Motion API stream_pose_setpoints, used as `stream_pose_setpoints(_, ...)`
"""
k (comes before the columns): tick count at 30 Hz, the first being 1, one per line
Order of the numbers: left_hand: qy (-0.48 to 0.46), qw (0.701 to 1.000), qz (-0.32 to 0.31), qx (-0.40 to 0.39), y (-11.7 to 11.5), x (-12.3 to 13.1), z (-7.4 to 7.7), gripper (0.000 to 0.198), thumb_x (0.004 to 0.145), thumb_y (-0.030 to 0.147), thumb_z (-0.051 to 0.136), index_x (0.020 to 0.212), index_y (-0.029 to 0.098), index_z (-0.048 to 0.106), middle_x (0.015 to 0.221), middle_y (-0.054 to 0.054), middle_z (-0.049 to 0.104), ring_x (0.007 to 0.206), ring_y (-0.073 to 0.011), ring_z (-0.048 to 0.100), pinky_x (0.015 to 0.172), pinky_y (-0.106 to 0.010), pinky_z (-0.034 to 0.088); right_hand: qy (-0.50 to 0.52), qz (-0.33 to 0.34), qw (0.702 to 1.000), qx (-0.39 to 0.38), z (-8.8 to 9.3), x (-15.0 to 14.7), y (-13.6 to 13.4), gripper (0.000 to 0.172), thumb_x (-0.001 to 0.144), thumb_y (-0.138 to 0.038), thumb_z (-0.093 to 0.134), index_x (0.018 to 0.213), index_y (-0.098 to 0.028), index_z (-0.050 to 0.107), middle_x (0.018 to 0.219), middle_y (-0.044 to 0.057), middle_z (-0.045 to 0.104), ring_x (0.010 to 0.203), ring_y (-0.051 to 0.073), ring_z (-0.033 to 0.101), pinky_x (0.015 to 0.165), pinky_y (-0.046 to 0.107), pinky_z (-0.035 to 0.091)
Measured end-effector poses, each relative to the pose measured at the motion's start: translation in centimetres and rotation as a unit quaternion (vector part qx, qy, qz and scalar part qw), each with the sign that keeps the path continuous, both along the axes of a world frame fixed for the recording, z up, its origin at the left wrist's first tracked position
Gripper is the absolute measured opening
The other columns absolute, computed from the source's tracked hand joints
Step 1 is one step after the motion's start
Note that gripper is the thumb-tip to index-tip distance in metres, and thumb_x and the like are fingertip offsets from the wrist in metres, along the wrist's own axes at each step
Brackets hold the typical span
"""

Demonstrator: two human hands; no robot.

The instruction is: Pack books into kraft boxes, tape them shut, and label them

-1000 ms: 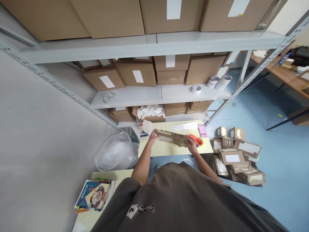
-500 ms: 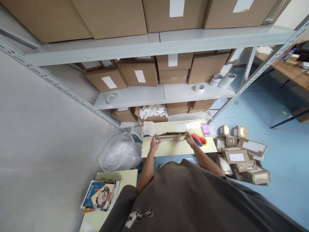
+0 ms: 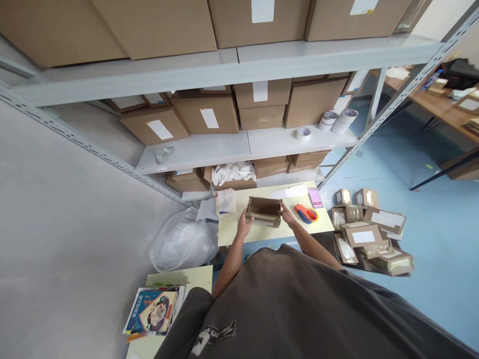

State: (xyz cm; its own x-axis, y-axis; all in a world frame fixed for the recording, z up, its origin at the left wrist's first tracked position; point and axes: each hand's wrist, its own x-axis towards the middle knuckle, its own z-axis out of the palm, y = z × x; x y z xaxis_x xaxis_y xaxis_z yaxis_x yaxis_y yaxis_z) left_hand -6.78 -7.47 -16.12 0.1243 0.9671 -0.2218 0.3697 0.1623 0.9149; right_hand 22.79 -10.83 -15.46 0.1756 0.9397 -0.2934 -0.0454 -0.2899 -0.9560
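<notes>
Between my two hands is a small cardboard box (image 3: pixel 264 217), its top open toward me and its brown inside showing. My left hand (image 3: pixel 244 224) grips its left end, and my right hand (image 3: pixel 287 215) grips the right end. Below the box lies the pale yellow table (image 3: pixel 234 232). Just right of my right hand rests a red and blue tape dispenser (image 3: pixel 306 213) with a yellow ring. Pink slips (image 3: pixel 315 198) lie beyond it, white paper (image 3: pixel 290 191) at the table's back, and more papers (image 3: pixel 226 201) at its left.
A grey metal shelf (image 3: pixel 209 157) with cartons and white tape rolls (image 3: pixel 303 133) rises behind the table. Taped parcels (image 3: pixel 361 236) are heaped on the floor at right. At left sit a clear plastic bag (image 3: pixel 181 242) and a side table with magazines (image 3: pixel 153 311).
The cardboard went from a flattened, narrow shape to an opened-out box. My hands have drawn nearer each other, still holding its ends. The view has shifted slightly.
</notes>
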Motion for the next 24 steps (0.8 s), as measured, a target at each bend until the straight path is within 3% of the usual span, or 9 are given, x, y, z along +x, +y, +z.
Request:
stream_pose_setpoints(7, 0.009, 0.997, -0.079, 0.014, -0.2, 0.4, 0.2, 0.077, 0.089, 0.039, 0.078, 0.161, 0.025, 0.054, 0.173, -0.013, 0.043, 0.161, -0.0313, 0.038, 0.133, -0.046, 0.030, 0.096, -0.039, 0.993, -0.064, 0.3, 0.8, -0.9, 0.070, 0.085, -0.056, 0.066, 0.151, -0.032, 0.065, 0.152, 0.007, 0.067, 0.138, 0.034, 0.063, 0.109, 0.050, 0.055)
stream_pose_setpoints(12, 0.007, 0.995, -0.101, 0.004, -0.8, 0.8, 0.1, 0.076, 0.091, 0.040, 0.076, 0.162, 0.028, 0.053, 0.179, -0.012, 0.029, 0.166, -0.0315, 0.027, 0.134, -0.048, 0.028, 0.060, -0.070, 0.994, -0.057, -0.7, 1.0, -0.5, 0.082, 0.069, -0.046, 0.088, 0.146, -0.029, 0.067, 0.156, 0.014, 0.063, 0.138, 0.036, 0.063, 0.110, 0.048, 0.056)
stream_pose_setpoints(18, 0.017, 0.996, -0.085, 0.000, -1.4, 0.5, 0.5, 0.064, 0.093, 0.043, 0.075, 0.153, 0.025, 0.062, 0.175, -0.013, 0.039, 0.163, -0.0321, 0.034, 0.129, -0.045, 0.038, -0.002, -0.068, 0.990, -0.124, -0.7, 1.1, 1.2, 0.077, 0.072, -0.044, 0.092, 0.139, -0.017, 0.066, 0.136, 0.022, 0.073, 0.106, 0.034, 0.076, 0.092, 0.048, 0.064)
stream_pose_setpoints(21, 0.038, 0.997, -0.057, 0.023, -1.7, 1.0, 0.7, 0.057, 0.096, 0.045, 0.073, 0.149, 0.026, 0.066, 0.169, -0.011, 0.050, 0.159, -0.0320, 0.043, 0.127, -0.045, 0.040, -0.031, -0.083, 0.986, -0.140, -0.5, 1.2, 0.9, 0.072, 0.078, -0.050, 0.088, 0.135, -0.011, 0.068, 0.128, 0.025, 0.076, 0.110, 0.037, 0.075, 0.096, 0.049, 0.061)
stream_pose_setpoints(24, 0.086, 0.996, -0.017, 0.033, -2.0, 1.7, 1.0, 0.054, 0.100, 0.047, 0.068, 0.149, 0.026, 0.064, 0.158, -0.012, 0.062, 0.148, -0.0330, 0.055, 0.123, -0.045, 0.045, -0.013, -0.096, 0.991, -0.095, -0.7, 1.1, -0.4, 0.072, 0.090, -0.060, 0.073, 0.145, -0.015, 0.063, 0.141, 0.023, 0.071, 0.124, 0.036, 0.071, 0.102, 0.048, 0.059)
